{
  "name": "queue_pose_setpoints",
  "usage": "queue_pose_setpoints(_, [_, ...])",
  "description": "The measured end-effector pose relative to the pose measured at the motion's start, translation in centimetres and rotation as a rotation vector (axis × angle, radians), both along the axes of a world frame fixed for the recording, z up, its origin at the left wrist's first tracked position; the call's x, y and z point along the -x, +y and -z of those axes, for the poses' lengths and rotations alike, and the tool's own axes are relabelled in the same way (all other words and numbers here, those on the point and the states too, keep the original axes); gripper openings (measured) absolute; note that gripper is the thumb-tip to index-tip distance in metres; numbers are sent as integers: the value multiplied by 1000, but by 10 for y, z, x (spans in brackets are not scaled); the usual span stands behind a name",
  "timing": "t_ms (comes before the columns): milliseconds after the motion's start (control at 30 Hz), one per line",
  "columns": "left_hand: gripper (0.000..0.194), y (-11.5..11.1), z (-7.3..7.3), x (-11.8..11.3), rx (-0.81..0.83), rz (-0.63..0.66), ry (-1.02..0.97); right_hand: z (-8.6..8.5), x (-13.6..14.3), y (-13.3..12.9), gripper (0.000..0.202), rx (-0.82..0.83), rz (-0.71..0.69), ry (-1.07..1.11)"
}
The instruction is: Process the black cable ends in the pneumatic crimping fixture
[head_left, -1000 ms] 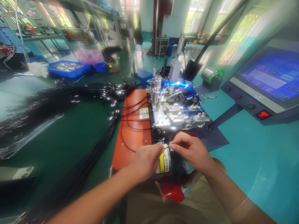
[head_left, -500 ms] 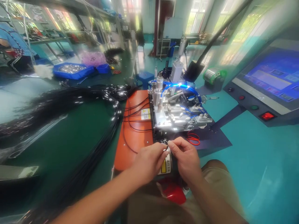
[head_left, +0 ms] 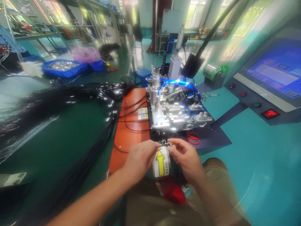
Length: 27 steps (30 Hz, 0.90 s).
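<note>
The bare left hand (head_left: 142,158) hides most of the thin black cable (head_left: 166,143) at its fingertips; only a short, blurred end shows, too small to tell its tip. That end lies between the two hands, at the front edge of the silver metal machine with blue tubes (head_left: 174,114), its long axis running roughly crosswise, towards the bare right hand (head_left: 188,157). The left fingertips are pinched together on it; whether the right thumb and forefinger close on it cannot be told. Just below is a white label with a yellow arrow (head_left: 161,162).
</note>
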<state>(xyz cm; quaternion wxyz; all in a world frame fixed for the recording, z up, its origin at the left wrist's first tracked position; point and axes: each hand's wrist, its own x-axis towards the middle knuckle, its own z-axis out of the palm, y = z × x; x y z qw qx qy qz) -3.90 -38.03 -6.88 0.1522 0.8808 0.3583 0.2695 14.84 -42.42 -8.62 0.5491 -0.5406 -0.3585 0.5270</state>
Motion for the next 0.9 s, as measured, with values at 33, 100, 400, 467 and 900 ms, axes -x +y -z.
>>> queue_pose_setpoints(33, [24, 2, 0, 1, -21, -3, 6, -1, -6, 0, 36, 20, -27, -7])
queue_pose_setpoints(100, [22, 4, 3, 1, -50, -10, 19, -2, -17, 3, 36, 34, -65, -21])
queue_pose_setpoints(400, [18, 9, 8, 1, -90, -13, 25, -7, -24, 20, 30, 4, -254, -279])
queue_pose_setpoints(467, [19, 9, 7, 0, -78, -12, 25, -7, -24, 22, 27, -20, -267, -318])
queue_pose_setpoints(900, [20, 25, 0, -4, -3, 24, 121, -4, -22, 29, 28, -84, -270, -413])
